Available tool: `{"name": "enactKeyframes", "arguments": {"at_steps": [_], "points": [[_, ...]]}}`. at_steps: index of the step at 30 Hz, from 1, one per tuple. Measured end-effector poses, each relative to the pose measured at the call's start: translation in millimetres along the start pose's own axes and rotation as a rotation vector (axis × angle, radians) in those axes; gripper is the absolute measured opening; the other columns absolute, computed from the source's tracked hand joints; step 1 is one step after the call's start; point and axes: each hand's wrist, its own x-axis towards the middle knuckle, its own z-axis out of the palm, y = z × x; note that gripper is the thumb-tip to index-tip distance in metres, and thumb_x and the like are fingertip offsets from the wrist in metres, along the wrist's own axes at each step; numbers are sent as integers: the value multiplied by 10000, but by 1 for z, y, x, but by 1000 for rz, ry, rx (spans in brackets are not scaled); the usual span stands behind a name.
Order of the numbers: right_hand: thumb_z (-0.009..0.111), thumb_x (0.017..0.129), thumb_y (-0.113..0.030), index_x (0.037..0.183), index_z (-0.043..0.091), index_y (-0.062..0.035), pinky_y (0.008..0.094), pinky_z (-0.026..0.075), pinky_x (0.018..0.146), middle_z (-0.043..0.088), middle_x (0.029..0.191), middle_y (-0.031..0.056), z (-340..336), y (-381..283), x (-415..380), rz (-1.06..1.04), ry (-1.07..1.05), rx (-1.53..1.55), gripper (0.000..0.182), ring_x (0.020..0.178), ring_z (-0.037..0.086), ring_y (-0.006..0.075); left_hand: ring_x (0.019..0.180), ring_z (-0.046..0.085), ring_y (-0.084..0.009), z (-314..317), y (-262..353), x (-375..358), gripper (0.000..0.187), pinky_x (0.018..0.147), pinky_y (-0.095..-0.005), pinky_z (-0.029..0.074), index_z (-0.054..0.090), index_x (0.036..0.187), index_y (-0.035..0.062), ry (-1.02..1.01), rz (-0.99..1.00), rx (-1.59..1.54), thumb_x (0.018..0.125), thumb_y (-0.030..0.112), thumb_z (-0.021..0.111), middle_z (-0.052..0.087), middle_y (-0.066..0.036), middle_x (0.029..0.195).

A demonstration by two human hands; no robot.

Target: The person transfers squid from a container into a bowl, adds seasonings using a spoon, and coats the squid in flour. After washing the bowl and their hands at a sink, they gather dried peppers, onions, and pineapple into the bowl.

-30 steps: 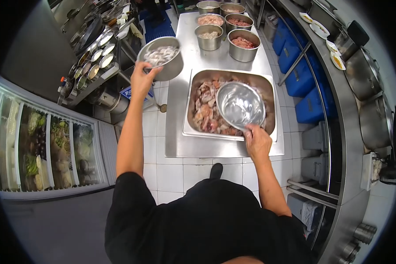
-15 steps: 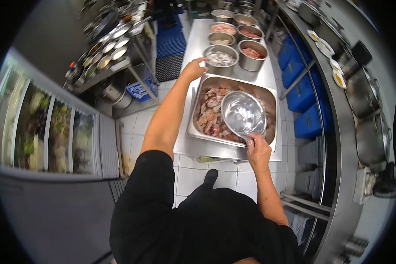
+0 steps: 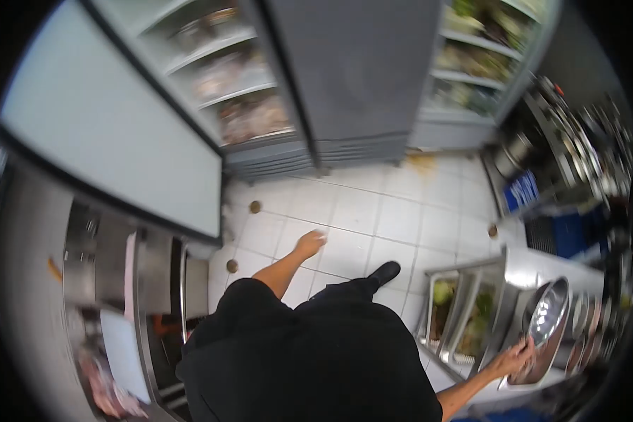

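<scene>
My right hand point(image 3: 512, 356) grips the rim of a shiny metal bowl point(image 3: 550, 313) at the lower right. The bowl is tilted over a deep steel pan point(image 3: 541, 366) on the steel table point(image 3: 534, 267); it partly hides the pan's contents. My left hand point(image 3: 311, 244) hangs over the tiled floor, away from any object. Its fingers look loosely curled, somewhat blurred, with nothing visible in them.
A fridge with bagged food on its shelves point(image 3: 243, 88) stands ahead left, beside a pale door panel point(image 3: 119, 126) swung outward. Vegetables fill another fridge point(image 3: 471, 70). Vegetable bins point(image 3: 471, 316) sit under the table. A steel counter point(image 3: 137, 330) lies at left.
My view has swung left from the table to the fridges. My left hand has left the round pot's rim and is over the floor. My right hand keeps hold of the bowl.
</scene>
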Motion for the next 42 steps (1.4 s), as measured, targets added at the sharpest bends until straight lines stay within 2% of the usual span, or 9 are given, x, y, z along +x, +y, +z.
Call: {"name": "enactKeyframes", "arguments": {"at_steps": [2,3,6,8,9,11,14,24,42], "points": [[538,997,-154,1162,618,4,357,498,879,663,1081,144,6,-37,14,-139,-5,64,242,968,644,248,935,560,-252,-54,-60,-112,406,733,-469,533,580,1255,161,277,-1116,-715,919,389,575,589,-48,1167],[535,999,-156,1165,613,2,352,497,879,662,1076,139,13,-62,11,-111,-54,187,242,963,643,239,908,570,-259,-92,-97,-161,423,697,-465,533,563,1255,129,572,-1247,-833,938,408,547,585,-69,1167],[530,994,-132,1164,604,0,337,490,881,652,1061,121,22,-116,5,16,-220,431,227,958,629,215,826,600,-281,-208,-216,-287,508,590,-453,534,512,1255,33,1372,-1118,-915,995,466,464,573,-131,1166],[532,973,-76,1146,604,5,326,483,885,636,1050,110,24,-159,-17,118,-335,506,204,968,605,202,1051,587,-282,-331,-185,-308,646,893,-406,466,524,1298,-65,1763,-836,-976,1008,504,421,603,-176,1222],[522,971,-62,1145,602,-12,323,495,853,637,1043,109,103,-149,-21,19,-395,485,198,933,617,201,1122,564,-295,-267,-276,-288,652,967,-415,438,484,1369,-1,1687,-812,-925,1008,533,388,579,-178,1265],[540,1003,-156,1120,584,-12,306,503,806,657,943,102,125,-181,-46,35,-436,462,191,856,641,182,1164,550,-292,-382,-147,-246,637,1019,-433,417,466,1394,21,1679,-963,-1044,1007,523,400,582,-163,1264],[541,1005,-165,1089,585,-11,304,502,771,662,912,101,156,-234,-87,50,-485,415,181,825,636,178,1158,560,-269,-440,-230,-234,575,1023,-438,424,521,1351,56,1565,-545,-1423,995,501,442,600,-127,1251],[571,988,-178,1005,590,-10,290,466,724,627,824,78,206,-334,-167,180,-581,541,169,761,584,151,928,683,-243,-413,-324,-233,237,757,-391,568,620,1126,76,434,-306,-1831,951,232,587,697,-95,1042],[706,870,-273,1023,613,-79,447,501,752,696,890,179,71,-307,-233,509,-219,-38,265,865,653,394,1410,320,-329,-461,-4,243,908,1084,-416,400,19,1554,46,596,-164,-1050,946,354,619,126,-169,1604]]}}
